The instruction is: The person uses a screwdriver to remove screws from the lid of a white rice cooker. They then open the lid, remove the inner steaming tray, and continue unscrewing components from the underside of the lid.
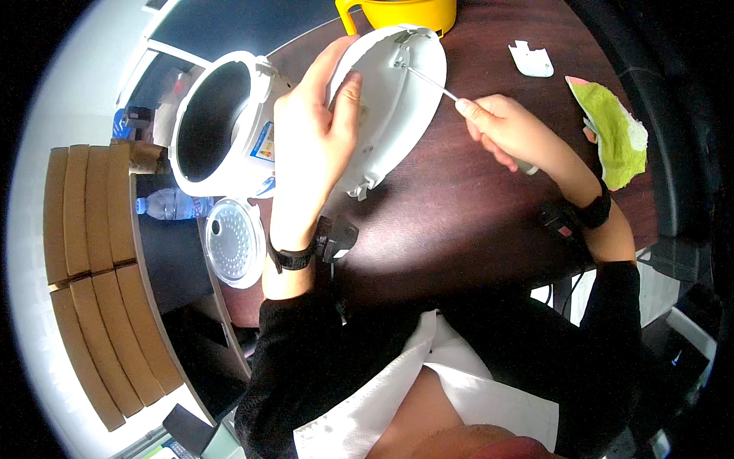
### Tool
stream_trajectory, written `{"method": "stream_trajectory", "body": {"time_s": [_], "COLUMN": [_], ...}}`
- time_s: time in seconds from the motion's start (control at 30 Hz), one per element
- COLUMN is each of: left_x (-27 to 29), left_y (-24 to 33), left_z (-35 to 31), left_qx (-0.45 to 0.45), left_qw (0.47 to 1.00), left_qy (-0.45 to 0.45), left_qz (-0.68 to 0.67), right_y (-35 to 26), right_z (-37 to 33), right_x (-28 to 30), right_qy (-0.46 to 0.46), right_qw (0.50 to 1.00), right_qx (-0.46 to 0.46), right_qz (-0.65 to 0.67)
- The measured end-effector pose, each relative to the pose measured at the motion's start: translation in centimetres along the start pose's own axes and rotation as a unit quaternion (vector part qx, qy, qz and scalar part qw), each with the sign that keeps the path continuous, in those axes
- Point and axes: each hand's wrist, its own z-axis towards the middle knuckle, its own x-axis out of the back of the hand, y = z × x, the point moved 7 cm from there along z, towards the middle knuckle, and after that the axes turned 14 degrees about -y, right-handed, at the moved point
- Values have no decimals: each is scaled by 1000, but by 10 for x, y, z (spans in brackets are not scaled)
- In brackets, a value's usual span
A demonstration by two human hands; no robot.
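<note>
My left hand [313, 126] grips a white plastic appliance lid [397, 126] by its left edge, thumb on the inner side, holding it tilted up above the table. The hollow inside of the lid faces right and toward me. My right hand [508, 134] is closed around the handle of a screwdriver [432, 82], mostly hidden by the fingers. The thin metal shaft slants up to the left, and its tip meets a small screw post near the lid's upper end. Behind my left hand lies a white rice cooker body [257, 107], its dark opening turned left.
A round, perforated inner lid [235, 256] sits by the table's left edge, near a water bottle [172, 204]. At the far side stands a yellow pot [409, 15]. A small white plastic piece [531, 63] and green cloth [618, 141] lie right. Cardboard boxes [99, 210] are stacked left.
</note>
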Motion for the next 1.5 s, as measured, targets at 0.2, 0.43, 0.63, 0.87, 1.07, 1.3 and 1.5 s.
{"method": "stream_trajectory", "body": {"time_s": [0.2,0.43,0.63,0.87,1.07,1.3,1.5], "left_x": [3,1,-1,1,2,1,0], "left_y": [-4,6,9,0,-1,2,7], "left_z": [0,-3,-5,-2,-1,-4,-5], "left_qx": [26,15,-50,13,14,21,-24], "left_qw": [1000,1000,998,1000,1000,1000,998], "left_qy": [0,0,30,-9,-4,-5,13], "left_qz": [-7,14,36,-9,-14,11,52], "right_y": [2,-1,13,-4,2,3,11], "right_z": [5,5,17,7,3,7,19], "right_x": [-49,-61,-11,5,-50,-57,1], "right_qy": [-206,-199,-19,63,-205,-213,61], "right_qw": [877,863,1000,989,870,867,989], "right_qx": [-9,8,5,83,14,24,82], "right_qz": [435,465,9,-108,448,451,-107]}}
